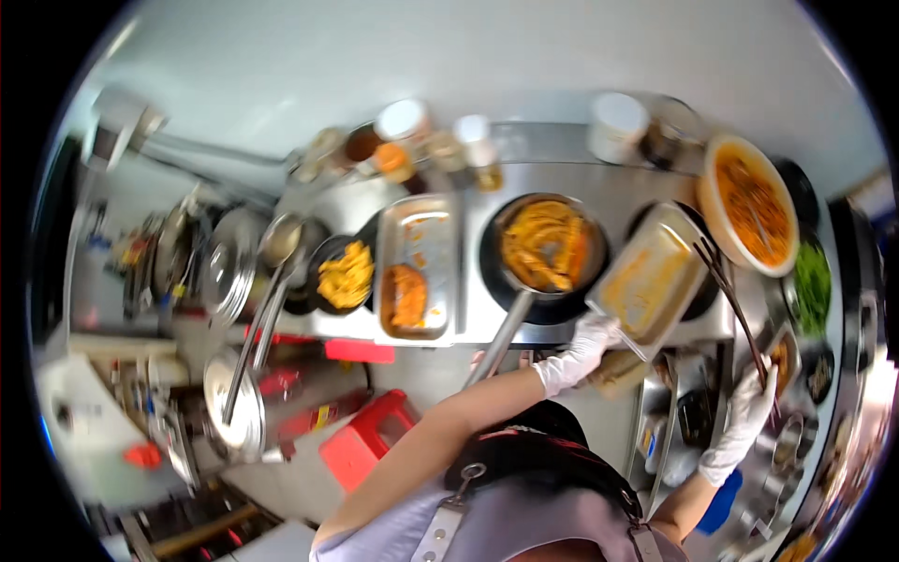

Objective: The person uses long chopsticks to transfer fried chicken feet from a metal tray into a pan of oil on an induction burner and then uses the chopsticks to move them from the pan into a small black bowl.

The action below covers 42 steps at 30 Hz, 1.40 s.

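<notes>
My left hand (593,344), in a white glove, grips the near end of a rectangular metal tray (650,274) that is tilted over the right burner and smeared with orange sauce. My gloved right hand (751,411) holds long dark chopsticks (734,302), whose tips reach up beside the tray's right edge. Left of the tray, a frying pan (541,246) with sauce-coated orange-yellow food sits on a burner, its metal handle pointing towards me. A second metal tray (434,316) farther left holds an orange-coated piece of food and some scraps.
A large bowl (786,267) of orange food stands at the back right, near green leaves (811,288). A black pan of yellow pieces (345,274) and long-handled ladles (256,337) lie left. Jars (404,123) line the back. A red stool (365,442) stands on the floor.
</notes>
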Motion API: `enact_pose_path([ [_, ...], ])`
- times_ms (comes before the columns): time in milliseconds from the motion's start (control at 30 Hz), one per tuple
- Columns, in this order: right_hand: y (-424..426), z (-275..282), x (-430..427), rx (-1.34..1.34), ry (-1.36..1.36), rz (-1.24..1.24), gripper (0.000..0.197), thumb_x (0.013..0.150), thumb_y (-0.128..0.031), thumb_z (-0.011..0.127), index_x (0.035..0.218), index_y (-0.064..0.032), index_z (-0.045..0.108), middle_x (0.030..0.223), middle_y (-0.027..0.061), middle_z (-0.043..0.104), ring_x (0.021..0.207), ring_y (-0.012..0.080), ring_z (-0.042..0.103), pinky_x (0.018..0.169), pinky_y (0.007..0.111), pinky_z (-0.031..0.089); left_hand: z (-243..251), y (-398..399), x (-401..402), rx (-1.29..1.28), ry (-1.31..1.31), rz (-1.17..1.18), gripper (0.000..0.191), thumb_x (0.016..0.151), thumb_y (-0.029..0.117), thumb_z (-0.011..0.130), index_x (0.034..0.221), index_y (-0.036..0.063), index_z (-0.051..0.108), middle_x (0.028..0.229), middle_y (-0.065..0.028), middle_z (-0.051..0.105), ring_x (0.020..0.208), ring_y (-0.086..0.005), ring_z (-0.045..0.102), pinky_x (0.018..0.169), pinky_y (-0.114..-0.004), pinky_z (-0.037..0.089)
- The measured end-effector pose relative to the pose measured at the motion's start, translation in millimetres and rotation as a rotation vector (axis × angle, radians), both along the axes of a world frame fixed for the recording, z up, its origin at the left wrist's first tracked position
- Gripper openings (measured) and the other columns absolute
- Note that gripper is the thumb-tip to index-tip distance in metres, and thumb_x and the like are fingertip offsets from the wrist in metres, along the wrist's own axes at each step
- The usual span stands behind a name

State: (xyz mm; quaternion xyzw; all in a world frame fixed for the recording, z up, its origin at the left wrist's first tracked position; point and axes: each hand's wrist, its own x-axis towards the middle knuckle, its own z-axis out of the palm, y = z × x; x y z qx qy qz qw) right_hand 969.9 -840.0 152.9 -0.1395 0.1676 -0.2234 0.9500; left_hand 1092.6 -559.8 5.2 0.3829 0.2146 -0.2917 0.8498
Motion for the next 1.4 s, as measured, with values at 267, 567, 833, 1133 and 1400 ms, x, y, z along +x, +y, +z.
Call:
enact_pose_path([
  [267,156.7,17.7,114.1,-0.198,-0.036,0.325,0.02,0.09,-0.011,0.051,0.102,0.0052,0.053,0.102,0.0162,0.057,0.095,0.0219,0.056,0.09,0.032,0.048,87.9,192.4,-39.0,0.033,-0.441,0.098,0.014,0.087,0.008,0.053,0.098,0.0016,0.057,0.083,-0.0072,0.062,0.066,-0.0135,0.058,0.06,-0.026,0.049],
  [567,387.3,24.3,177.6,-1.185,-0.168,0.716,0.018,0.088,-0.006,0.047,0.097,0.0037,0.061,0.093,0.0107,0.063,0.086,0.0184,0.059,0.08,0.03,0.048,15.4,476.3,-27.1,0.906,-0.121,0.905,0.015,0.087,0.02,0.057,0.085,0.0056,0.052,0.074,-0.0042,0.058,0.061,-0.0125,0.056,0.052,-0.025,0.047],
  [833,494.2,2.5,222.1,-1.057,-0.184,0.91,0.018,0.088,-0.007,0.051,0.097,0.0027,0.062,0.094,0.0104,0.064,0.085,0.017,0.061,0.079,0.029,0.05,-4.2,486.2,19.5,0.656,-0.012,0.866,0.017,0.081,0.01,0.063,0.087,0.0038,0.049,0.068,-0.0039,0.056,0.05,-0.0127,0.055,0.043,-0.022,0.047],
  [1133,552.7,-13.1,259.2,-0.988,-0.159,1.058,0.018,0.084,-0.011,0.058,0.094,0.0029,0.061,0.087,0.0088,0.063,0.08,0.0162,0.062,0.072,0.027,0.053,-20.8,510.4,32.6,0.699,-0.093,0.94,0.017,0.078,0.0,0.051,0.093,0.0073,0.049,0.074,-0.003,0.056,0.053,-0.0116,0.052,0.042,-0.023,0.043],
  [1400,567.4,-41.9,272.6,-0.911,-0.029,0.902,0.017,0.081,-0.012,0.061,0.092,0.0005,0.062,0.078,0.0083,0.064,0.068,0.0175,0.064,0.062,0.029,0.056,0.2,515.3,34.8,0.423,-0.11,0.76,0.037,0.076,-0.008,0.041,0.111,0.0021,0.05,0.102,-0.0118,0.058,0.082,-0.0234,0.062,0.065,-0.034,0.056],
])
